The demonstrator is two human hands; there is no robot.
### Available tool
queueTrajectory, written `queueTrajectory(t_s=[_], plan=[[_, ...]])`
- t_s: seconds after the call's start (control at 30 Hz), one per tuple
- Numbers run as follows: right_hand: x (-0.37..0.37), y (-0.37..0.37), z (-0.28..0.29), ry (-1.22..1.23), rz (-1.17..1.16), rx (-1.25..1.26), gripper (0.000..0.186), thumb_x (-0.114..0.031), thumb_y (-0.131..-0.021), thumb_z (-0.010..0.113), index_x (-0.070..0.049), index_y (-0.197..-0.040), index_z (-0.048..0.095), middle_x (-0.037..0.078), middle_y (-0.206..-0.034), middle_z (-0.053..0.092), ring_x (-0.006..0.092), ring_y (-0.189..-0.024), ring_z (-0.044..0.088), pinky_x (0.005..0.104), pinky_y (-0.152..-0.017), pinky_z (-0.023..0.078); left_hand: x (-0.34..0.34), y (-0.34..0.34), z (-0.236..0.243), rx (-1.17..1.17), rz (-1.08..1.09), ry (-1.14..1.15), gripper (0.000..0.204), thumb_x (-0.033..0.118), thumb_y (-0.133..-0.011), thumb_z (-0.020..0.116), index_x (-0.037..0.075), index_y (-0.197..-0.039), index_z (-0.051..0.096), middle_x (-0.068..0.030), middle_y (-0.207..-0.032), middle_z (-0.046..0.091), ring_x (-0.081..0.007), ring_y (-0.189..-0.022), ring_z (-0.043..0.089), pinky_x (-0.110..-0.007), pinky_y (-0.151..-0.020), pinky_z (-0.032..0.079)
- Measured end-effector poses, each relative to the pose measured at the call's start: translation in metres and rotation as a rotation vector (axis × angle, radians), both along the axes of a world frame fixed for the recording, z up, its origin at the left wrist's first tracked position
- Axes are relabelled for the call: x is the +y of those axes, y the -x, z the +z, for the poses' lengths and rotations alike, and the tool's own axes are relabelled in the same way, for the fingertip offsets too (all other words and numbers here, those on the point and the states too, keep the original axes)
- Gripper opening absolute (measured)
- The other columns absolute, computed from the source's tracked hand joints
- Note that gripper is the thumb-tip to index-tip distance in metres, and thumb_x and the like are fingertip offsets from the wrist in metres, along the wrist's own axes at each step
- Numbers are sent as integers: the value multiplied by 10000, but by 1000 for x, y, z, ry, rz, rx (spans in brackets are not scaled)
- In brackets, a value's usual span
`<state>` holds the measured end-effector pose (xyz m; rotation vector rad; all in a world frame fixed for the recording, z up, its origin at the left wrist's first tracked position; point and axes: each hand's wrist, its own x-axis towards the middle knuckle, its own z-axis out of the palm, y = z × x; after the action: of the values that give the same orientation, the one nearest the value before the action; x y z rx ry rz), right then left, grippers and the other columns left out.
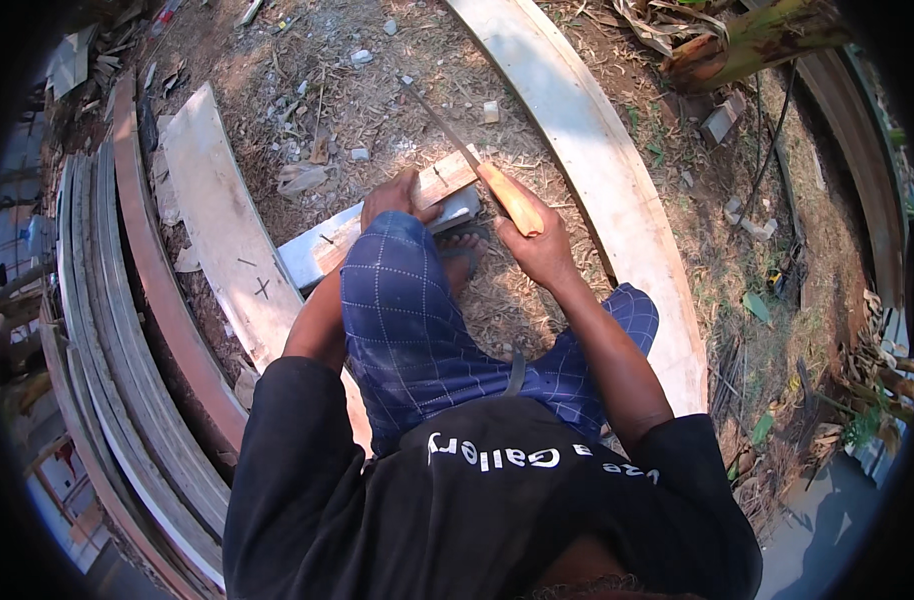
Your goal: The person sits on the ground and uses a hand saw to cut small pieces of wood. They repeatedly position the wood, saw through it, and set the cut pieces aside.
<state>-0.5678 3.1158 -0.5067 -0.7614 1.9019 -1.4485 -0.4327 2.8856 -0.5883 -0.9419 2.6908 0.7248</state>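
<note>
My right hand [543, 246] is wrapped round the light wooden handle of a handsaw [513, 200]. Its thin dark blade points away to the upper left and crosses the far right end of a short wooden piece [449, 180]. Whether the teeth touch the wood I cannot tell. My left hand [389, 196] grips that piece near its middle, beside my left knee, which hides part of it. Dark marks show on the wood. Beneath it lies a pale board [302, 252], tilted up toward the right. My sandalled foot [462, 250] is close to the board.
A long pale plank [587, 130] curves down my right side. On the left lie a marked plank [217, 190], a reddish board [142, 200] and a stack of long grey boards [112, 300]. Rubble and dry leaves litter the ground. A thick plant stem [757, 45] lies at upper right.
</note>
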Motion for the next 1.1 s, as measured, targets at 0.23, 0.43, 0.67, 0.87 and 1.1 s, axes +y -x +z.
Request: queueTrajectory(t_s=[0.23,0.43,0.67,0.87,1.1], plan=[[111,-38,46,-183,51,19,624,-106,-902,704,-29,-1498,534,200,-1396,654,271,-1302,636,372,-1072,499,-2,-4,16,-51,82,-36,718,473,-739,870,47,-1262,622,-228,-1088,732,-411,-1084,695,-490,-961,528],[202,-67,110,-337,83,7,618,-90,-908,681,-2,-1499,523,198,-1435,629,279,-1338,612,373,-1108,476,-7,-5,6,-71,22,-29,861,602,-751,818,81,-1385,556,-211,-1195,717,-416,-1139,686,-497,-1002,529],[-51,16,8,-185,55,51,613,-127,-899,702,-80,-1493,558,180,-1295,715,270,-1208,692,390,-1021,523,-10,8,10,-83,32,-172,953,667,-742,803,85,-1447,534,-221,-1276,692,-413,-1210,662,-489,-1046,518],[149,-50,61,-229,76,52,614,-133,-926,702,-17,-1501,520,203,-1411,645,314,-1309,635,392,-1089,497,-7,-11,7,-76,35,-92,927,642,-746,805,90,-1444,546,-219,-1275,692,-406,-1194,670,-478,-1048,510],[139,-50,59,-193,36,40,597,-104,-917,686,-15,-1489,535,202,-1382,664,286,-1292,645,376,-1076,500,1,-8,-1,-29,38,-49,868,582,-737,828,66,-1385,567,-215,-1223,706,-398,-1163,679,-475,-1016,522]])
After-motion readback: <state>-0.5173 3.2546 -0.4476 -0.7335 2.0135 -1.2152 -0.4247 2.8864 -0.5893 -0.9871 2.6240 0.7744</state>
